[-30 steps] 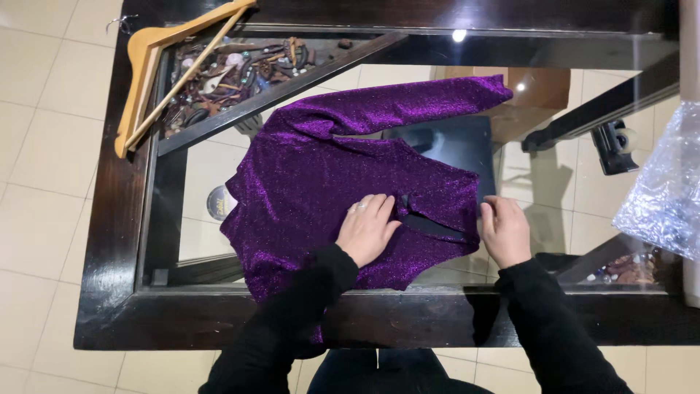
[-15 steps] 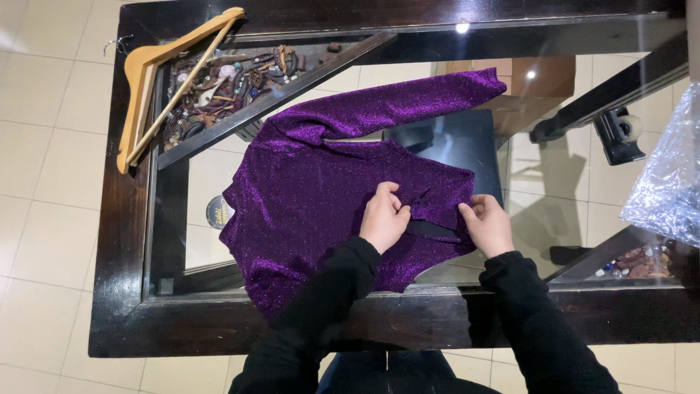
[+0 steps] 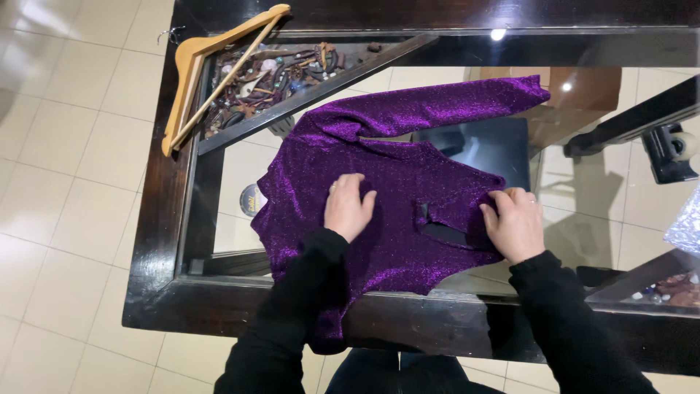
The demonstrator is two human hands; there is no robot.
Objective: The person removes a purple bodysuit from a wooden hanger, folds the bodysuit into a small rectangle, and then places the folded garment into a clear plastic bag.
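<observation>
Left hand [image 3: 348,206] slid leftward, fingers flat and together on the purple top [image 3: 379,219]; right hand [image 3: 515,222] pinched its edge.

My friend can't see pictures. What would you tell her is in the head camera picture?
A sparkly purple top lies spread on a dark-framed glass table, and a person in black sleeves presses on it with both hands. The left hand lies flat on its middle, and the right hand holds its right edge. A wooden hanger rests on the table's far left corner.
</observation>
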